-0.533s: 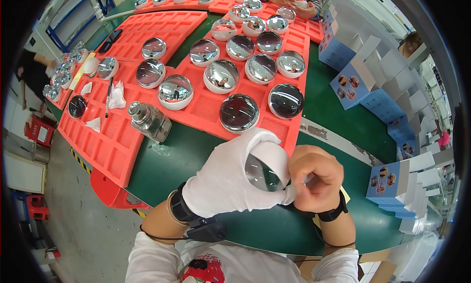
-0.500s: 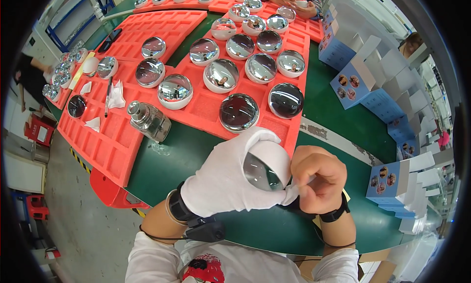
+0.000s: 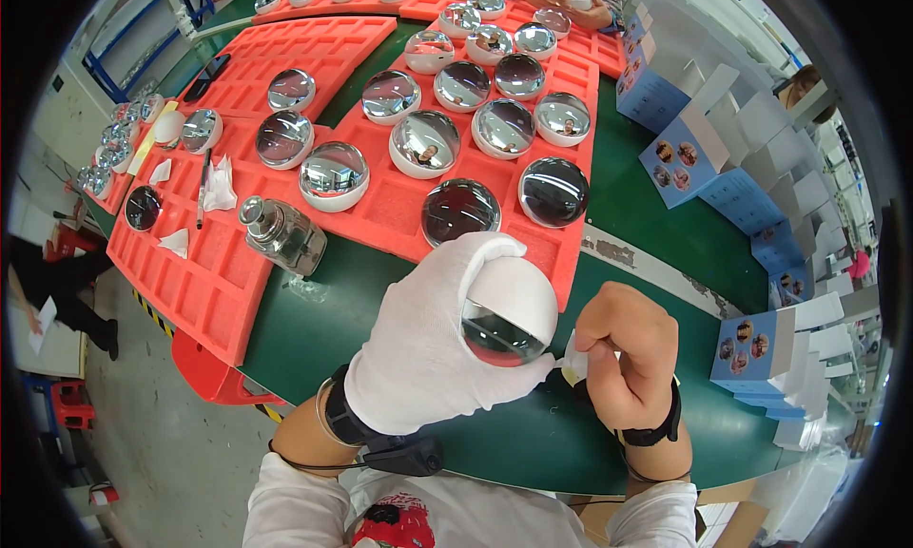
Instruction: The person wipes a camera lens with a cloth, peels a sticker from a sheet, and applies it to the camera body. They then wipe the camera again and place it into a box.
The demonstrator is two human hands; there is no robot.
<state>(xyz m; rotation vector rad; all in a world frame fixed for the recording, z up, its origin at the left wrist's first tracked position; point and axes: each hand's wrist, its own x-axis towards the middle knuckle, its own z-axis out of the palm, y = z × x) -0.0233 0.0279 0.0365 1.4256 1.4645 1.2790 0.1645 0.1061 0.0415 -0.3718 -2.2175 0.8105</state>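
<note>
My left hand (image 3: pixel 433 353), in a white glove, is wrapped around a dome (image 3: pixel 504 310) with a white back and a mirror face, fingers curled over its top and thumb under it, clamped firmly. I hold it tilted, mirror face down and toward me, above the green table (image 3: pixel 314 329), just in front of the near edge of the red tray (image 3: pixel 380 211).

My right hand (image 3: pixel 623 353) is bare, fingers closed together, pinching a small white pad (image 3: pixel 573 365) between thumb and forefinger. The pad touches the dome's lower right rim.

On the tray beyond sit more mirror domes in rows; the 2 nearest, dome A (image 3: pixel 460 211) and dome B (image 3: pixel 553 192), lie just past my left fingers. A glass bottle (image 3: pixel 281 235) with a metal cap lies on its side to the left, at the tray's edge. Further left a pen (image 3: pixel 203 187) and crumpled white tissue (image 3: pixel 221 185) rest on another red tray. Blue and white boxes (image 3: pixel 680 153) stand along the right side of the table.
</note>
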